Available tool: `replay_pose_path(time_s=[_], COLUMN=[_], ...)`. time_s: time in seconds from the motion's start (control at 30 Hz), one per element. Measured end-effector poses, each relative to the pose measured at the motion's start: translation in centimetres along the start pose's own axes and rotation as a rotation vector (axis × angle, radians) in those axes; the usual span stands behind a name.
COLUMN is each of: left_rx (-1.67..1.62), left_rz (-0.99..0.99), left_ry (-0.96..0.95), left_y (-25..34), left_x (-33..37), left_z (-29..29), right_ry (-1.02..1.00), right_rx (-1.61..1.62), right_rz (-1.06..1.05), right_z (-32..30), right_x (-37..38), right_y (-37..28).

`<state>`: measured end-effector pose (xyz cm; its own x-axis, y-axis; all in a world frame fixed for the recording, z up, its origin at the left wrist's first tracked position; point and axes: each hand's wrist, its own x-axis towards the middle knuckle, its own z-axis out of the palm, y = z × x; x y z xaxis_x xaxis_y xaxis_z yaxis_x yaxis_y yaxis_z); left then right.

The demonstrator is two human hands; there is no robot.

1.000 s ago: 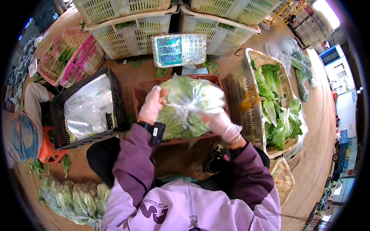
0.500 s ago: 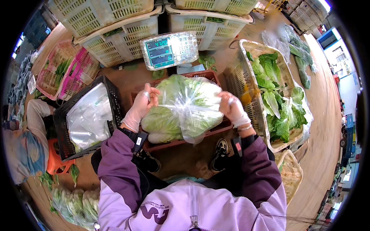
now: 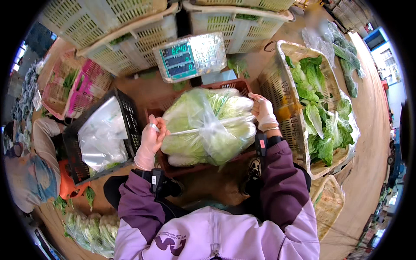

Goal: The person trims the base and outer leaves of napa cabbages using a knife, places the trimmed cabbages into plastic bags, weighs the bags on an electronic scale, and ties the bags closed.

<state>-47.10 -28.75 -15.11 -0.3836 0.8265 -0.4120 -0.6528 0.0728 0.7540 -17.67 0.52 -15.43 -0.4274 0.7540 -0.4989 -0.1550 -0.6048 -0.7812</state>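
A clear plastic bag [image 3: 209, 123] full of pale green Chinese cabbages [image 3: 182, 151] rests in a reddish-brown crate [image 3: 239, 83] in front of me. Its plastic is drawn into a thin twisted strand across the top. My left hand [image 3: 150, 145], in a thin clear glove, is closed on the strand's left end. At the other side my right hand [image 3: 264, 113], gloved too, has its fingers curled round the right end, close to the cabbages. Just beyond the crate stands a digital scale display [image 3: 190, 57] with lit digits.
To the left, a black crate [image 3: 70, 141] holds flat plastic bags [image 3: 104, 136]; a pink crate [image 3: 91, 86] lies beyond. A pale crate [image 3: 281, 93] of loose leaves stands right. Stacked crates [image 3: 143, 37] block the far side. A person's sleeve [image 3: 45, 138] shows left. Bagged cabbages [image 3: 89, 229] lie lower left.
My left hand has moved left and toward me, while my right hand went slightly right and away, stretching the twisted strand. The scale's digits have changed.
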Motion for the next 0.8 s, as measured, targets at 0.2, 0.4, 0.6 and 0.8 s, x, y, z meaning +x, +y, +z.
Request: replay_pose_path(time_s=[0.2, 0.4, 0.6, 0.8], left_rx=[0.653, 0.501, 0.444, 0.839], left_rz=[0.025, 0.22, 0.464, 0.402], left_ry=[0.013, -0.029, -0.254, -0.021], left_y=[7.3, 7.8, 6.3, 7.8], left_x=[0.3, 0.6, 1.2, 1.1], left_z=[5.8, 14.6, 18.2, 18.1], right_ry=[-0.345, -0.56, -0.459, -0.007], right_rx=[-1.053, -1.134, -0.924, -1.242], right_rz=[-0.765, -0.869, -0.712, -0.756], right_z=[5.4, 12.7, 15.7, 14.0], right_x=[-4.9, -10.5, -13.0, -12.5], right_y=[-4.9, -5.9, -5.8, -8.8])
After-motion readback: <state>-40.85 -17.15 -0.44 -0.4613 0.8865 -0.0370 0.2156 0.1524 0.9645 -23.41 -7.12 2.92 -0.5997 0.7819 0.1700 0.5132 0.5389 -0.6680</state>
